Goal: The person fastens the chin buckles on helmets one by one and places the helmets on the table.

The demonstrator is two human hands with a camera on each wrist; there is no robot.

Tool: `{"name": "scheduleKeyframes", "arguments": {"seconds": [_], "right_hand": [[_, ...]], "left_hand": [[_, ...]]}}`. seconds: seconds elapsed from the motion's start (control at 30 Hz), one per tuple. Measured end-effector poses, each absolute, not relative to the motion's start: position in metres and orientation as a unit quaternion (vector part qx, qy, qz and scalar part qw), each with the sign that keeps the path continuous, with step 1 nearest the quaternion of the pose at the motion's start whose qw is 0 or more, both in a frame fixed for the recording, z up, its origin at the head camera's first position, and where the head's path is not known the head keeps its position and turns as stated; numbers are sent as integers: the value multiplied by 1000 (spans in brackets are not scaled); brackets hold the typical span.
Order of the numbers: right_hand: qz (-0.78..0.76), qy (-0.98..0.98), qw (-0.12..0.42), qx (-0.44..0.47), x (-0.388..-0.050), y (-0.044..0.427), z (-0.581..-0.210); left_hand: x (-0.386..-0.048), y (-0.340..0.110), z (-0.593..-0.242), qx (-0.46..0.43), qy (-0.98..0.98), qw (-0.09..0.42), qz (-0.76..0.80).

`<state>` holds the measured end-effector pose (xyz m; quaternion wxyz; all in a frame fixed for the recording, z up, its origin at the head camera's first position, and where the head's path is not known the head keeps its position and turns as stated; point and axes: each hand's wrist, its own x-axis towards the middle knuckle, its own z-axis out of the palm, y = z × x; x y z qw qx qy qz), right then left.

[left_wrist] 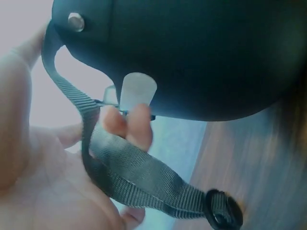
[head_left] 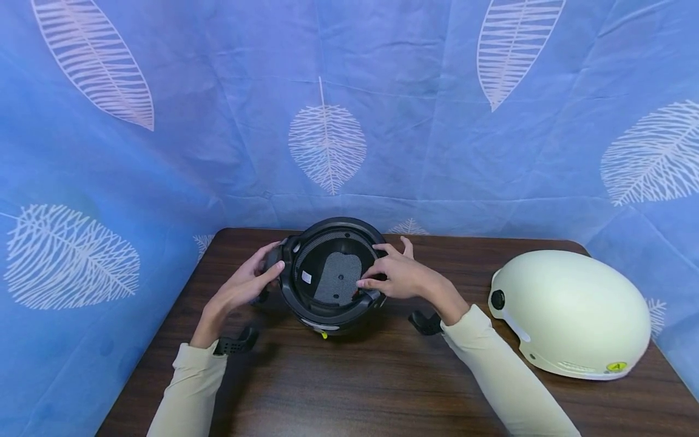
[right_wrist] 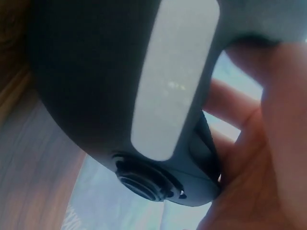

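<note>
A black helmet (head_left: 341, 273) lies upside down on the table, its mesh-lined inside facing up. My left hand (head_left: 253, 276) grips its left rim, thumb over the edge and fingers outside. In the left wrist view a grey webbing strap (left_wrist: 139, 172) with a black ring (left_wrist: 224, 211) hangs from the helmet shell (left_wrist: 192, 57) across that palm. On the right rim is my right hand (head_left: 401, 273), its fingers bent over the edge and thumb inside, near a small red part (head_left: 357, 295). The right wrist view shows a pale strip (right_wrist: 175, 81) on the shell; the fingertips are partly hidden.
A cream helmet (head_left: 570, 312) with a yellow round sticker rests at the right of the dark wooden table (head_left: 349, 388). Behind the table hangs a blue leaf-patterned cloth (head_left: 393, 145). Black bands (head_left: 237, 342) are on the wrists.
</note>
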<state>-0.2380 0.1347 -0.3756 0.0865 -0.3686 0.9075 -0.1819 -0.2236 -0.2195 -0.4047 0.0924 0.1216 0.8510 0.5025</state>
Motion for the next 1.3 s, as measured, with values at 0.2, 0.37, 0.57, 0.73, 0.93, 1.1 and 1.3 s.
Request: {"name": "scheduleKeyframes", "arguments": {"seconds": [0.2, 0.37, 0.57, 0.73, 0.93, 1.1, 1.3], "right_hand": [[-209, 901, 121, -359, -240, 138, -374], [-247, 885, 140, -368, -243, 143, -374], [-280, 871, 142, -378, -245, 148, -373], [-287, 867, 145, -380, -246, 154, -375], [-311, 863, 123, -379, -246, 156, -377], [-331, 859, 50, -388, -246, 152, -381], [-339, 850, -27, -403, -245, 146, -382]], "left_hand": [[-221, -223, -401, 136, 855, 53, 498], [-219, -225, -398, 138, 859, 41, 492], [-217, -227, -397, 143, 853, 41, 500], [-216, -229, -395, 143, 849, 43, 506], [-214, -231, -389, 146, 844, 43, 514], [-213, -229, -381, 219, 801, 55, 555], [-214, -229, -371, 318, 729, 110, 596]]}}
